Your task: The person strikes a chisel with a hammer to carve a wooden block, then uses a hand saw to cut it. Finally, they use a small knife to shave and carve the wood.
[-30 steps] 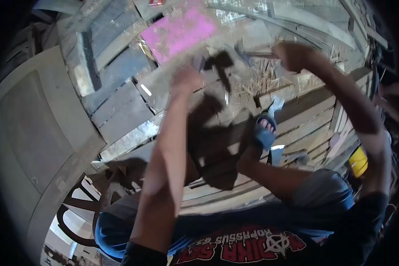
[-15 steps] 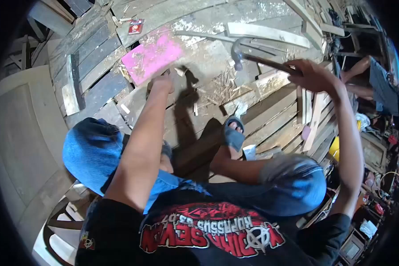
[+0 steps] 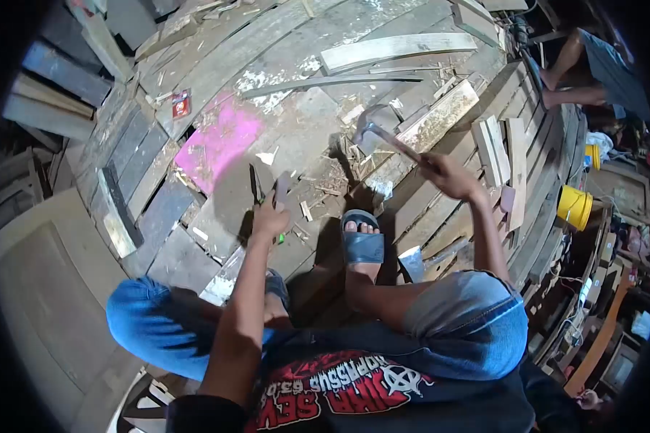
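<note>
My right hand [image 3: 451, 177] is closed around the handle of a claw hammer [image 3: 386, 137]; its metal head is raised above the wood-strewn floor. My left hand [image 3: 269, 220] is closed lower down, at the left. A narrow grey-brown piece [image 3: 282, 189] sticks up from its fingers, its kind unclear. A small green bit [image 3: 282, 238] shows beside this fist. Just beyond lie a pink sheet [image 3: 220, 141] and scattered wood chips [image 3: 328, 184]. A thick wooden beam [image 3: 440, 119] lies under and beyond the hammer.
Beside my sandaled foot [image 3: 363, 238] lies a hatchet-like tool [image 3: 415, 263]. A pale curved board [image 3: 397, 52] and a small red packet [image 3: 181, 105] lie farther off. At right are a yellow bucket [image 3: 574, 208] and another person's legs [image 3: 574, 79]. A panelled door [image 3: 47, 289] is at left.
The hammer and my right hand have come down and toward the left, nearer my left hand. My left hand now appears lower in view. The camera view has shifted, showing more on the right.
</note>
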Demonstrator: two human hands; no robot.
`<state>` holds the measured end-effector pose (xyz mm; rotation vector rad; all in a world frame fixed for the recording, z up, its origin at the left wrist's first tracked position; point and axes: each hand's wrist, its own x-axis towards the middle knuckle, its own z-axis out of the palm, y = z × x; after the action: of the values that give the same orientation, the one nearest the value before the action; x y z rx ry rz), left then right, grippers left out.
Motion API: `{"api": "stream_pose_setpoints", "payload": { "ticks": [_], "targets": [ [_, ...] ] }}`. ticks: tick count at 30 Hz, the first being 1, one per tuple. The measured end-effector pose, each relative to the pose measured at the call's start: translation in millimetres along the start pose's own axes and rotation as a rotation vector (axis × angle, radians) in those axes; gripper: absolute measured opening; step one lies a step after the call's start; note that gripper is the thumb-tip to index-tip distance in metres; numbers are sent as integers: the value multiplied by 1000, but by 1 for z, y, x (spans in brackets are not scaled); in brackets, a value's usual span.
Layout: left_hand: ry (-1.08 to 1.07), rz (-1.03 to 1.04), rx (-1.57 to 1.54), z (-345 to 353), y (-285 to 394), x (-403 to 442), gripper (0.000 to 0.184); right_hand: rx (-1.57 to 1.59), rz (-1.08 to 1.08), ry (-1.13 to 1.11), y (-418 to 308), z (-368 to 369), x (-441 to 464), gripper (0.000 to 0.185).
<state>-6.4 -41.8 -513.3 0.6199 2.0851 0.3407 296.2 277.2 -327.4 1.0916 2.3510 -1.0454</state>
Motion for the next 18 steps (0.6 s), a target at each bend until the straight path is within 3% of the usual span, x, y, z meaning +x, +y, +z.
{"api": "stream_pose_setpoints", "payload": {
  "ticks": [2, 7, 10, 14, 15, 18],
  "targets": [
    [-49, 6, 86, 4, -1, -18, 77, 69, -59, 85, 43, 45, 7, 33],
    [83, 101, 177, 47, -21, -46, 74, -160, 156, -22, 45, 51, 19, 35],
    [-28, -112, 174, 52, 7, -69, 76, -363, 260, -15, 36, 63, 21, 35],
    [42, 13, 100, 68, -21, -61, 81, -431, 277, -10, 60, 91, 26, 37],
    [109, -10, 167, 61, -14, -60, 65, -397, 275, -14, 60, 97, 22, 35],
    [129, 146, -103, 57, -38, -20, 51, -319, 296, -9, 72, 106, 5, 41]
  ]
}}
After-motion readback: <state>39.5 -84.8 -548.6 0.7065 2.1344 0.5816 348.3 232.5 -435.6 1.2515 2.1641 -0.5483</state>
